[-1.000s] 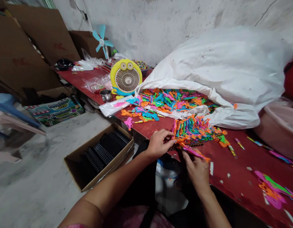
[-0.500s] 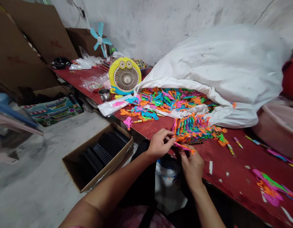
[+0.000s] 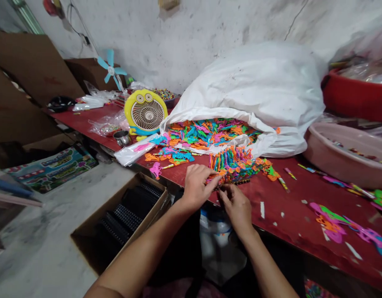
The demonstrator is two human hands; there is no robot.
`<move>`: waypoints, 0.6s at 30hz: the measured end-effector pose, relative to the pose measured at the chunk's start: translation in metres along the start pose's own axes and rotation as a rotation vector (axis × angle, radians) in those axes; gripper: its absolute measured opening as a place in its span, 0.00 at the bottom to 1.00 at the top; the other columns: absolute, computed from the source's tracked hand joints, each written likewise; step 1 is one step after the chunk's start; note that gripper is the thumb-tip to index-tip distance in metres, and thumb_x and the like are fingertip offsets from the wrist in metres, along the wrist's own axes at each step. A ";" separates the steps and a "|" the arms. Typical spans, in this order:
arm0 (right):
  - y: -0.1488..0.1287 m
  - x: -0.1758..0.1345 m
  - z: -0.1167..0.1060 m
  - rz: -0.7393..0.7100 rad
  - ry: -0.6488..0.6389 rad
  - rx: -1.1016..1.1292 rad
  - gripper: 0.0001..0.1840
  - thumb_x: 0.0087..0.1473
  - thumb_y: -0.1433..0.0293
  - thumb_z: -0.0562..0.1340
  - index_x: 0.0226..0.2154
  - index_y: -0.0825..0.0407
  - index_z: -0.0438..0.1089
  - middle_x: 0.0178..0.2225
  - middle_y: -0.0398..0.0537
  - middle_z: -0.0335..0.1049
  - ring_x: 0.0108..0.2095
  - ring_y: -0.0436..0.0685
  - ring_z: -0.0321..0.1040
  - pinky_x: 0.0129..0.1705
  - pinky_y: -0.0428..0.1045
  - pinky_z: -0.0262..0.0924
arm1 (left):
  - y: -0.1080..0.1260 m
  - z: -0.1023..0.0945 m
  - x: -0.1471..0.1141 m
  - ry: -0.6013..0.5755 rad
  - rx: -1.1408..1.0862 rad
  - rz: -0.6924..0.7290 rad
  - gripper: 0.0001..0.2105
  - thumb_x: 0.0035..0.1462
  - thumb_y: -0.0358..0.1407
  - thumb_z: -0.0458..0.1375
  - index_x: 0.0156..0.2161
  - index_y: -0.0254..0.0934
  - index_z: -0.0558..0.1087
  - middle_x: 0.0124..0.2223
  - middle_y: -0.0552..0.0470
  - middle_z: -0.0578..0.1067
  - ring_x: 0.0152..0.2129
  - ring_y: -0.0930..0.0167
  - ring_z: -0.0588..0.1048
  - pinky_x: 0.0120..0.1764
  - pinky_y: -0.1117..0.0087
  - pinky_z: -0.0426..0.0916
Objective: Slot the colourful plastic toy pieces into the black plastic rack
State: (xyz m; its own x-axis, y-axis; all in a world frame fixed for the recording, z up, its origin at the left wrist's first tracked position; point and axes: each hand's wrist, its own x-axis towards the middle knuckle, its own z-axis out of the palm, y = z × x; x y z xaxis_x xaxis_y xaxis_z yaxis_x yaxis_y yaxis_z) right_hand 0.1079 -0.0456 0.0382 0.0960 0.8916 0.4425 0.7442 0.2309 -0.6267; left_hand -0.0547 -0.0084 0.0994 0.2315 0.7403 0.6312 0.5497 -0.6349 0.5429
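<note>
A tight row of small plastic toy pieces (image 3: 231, 161) in pink, orange, green and blue stands at the table's front edge, with a black toothed strip (image 3: 242, 182) showing under it. My left hand (image 3: 197, 186) is closed at the row's left end, thumb and fingers pinching an orange and pink toy piece (image 3: 216, 175). Just right of it, my right hand (image 3: 237, 207) has its fingers curled together against the row's lower edge; what they grip is hidden. Behind the row, a big white sack (image 3: 256, 91) lies open with many loose toy pieces (image 3: 209, 132) spilling out.
A cardboard box (image 3: 82, 244) of black toothed strips stands on the floor at left. On the red table (image 3: 290, 215) are a yellow fan (image 3: 149, 111), a metal cup (image 3: 122, 138), a pink basin (image 3: 342, 155) and scattered toys (image 3: 330, 221). A red basin (image 3: 355, 95) is behind.
The pink piece with the orange tip, earlier held between both hands in front of the row, is now up against the row's left end. The view has turned to the right.
</note>
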 end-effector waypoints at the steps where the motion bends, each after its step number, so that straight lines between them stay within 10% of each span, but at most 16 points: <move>1: 0.002 0.000 0.000 0.022 0.003 0.017 0.12 0.60 0.62 0.56 0.40 0.52 0.70 0.34 0.49 0.73 0.33 0.56 0.70 0.36 0.49 0.60 | -0.001 -0.002 0.002 -0.010 0.005 0.012 0.13 0.64 0.46 0.55 0.37 0.40 0.76 0.34 0.51 0.78 0.36 0.68 0.73 0.43 0.63 0.61; 18: 0.008 0.004 0.004 0.081 0.019 0.195 0.13 0.59 0.62 0.57 0.40 0.52 0.72 0.30 0.46 0.71 0.29 0.54 0.67 0.32 0.47 0.60 | -0.001 -0.004 0.027 -0.197 0.185 0.084 0.06 0.62 0.39 0.59 0.36 0.39 0.75 0.33 0.53 0.78 0.33 0.68 0.73 0.41 0.64 0.60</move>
State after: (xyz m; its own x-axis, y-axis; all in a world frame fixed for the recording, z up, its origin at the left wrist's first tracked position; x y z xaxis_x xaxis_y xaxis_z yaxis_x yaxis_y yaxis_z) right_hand 0.1114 -0.0390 0.0325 0.1642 0.9032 0.3966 0.5916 0.2315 -0.7722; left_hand -0.0520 0.0118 0.1180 0.4242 0.7270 0.5399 0.6549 -0.6581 0.3715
